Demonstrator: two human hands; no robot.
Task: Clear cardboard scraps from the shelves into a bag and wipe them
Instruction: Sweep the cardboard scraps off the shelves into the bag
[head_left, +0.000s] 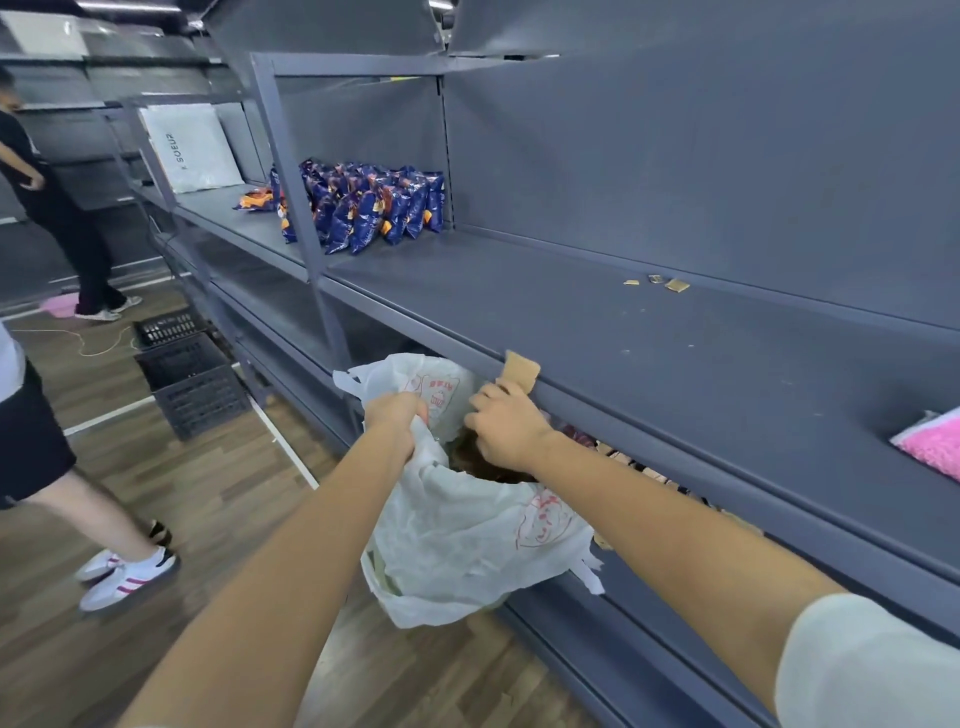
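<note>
Right now one cardboard scrap (522, 370) sits at the very front lip of the shelf (571, 322), pinched in the right hand (506, 428), whose fingers are curled around its lower edge; it hangs just above the open mouth of the bag (467, 525). The left hand (396, 413) is clenched on the bag's rim, holding it up against the shelf edge so the mouth gapes under the scrap. Brownish stuff shows inside the bag, so some clearing looks done already, though I can't make out exactly what is in there. Plenty is left, I'd say: three small scraps (660, 283) lie well back by the rear wall, pale crumbs and specks dot the shelf surface, and more torn cardboard (649, 475) pokes out on the tier below, beside the bag. Wiping doesn't seem to have begun on this stretch; a pink cloth (932, 449) rests on the shelf far to the right, untouched by either hand. Further along, blue snack packs (374, 208) stand on the same shelf, and crates (192, 384) sit on the floor.
</note>
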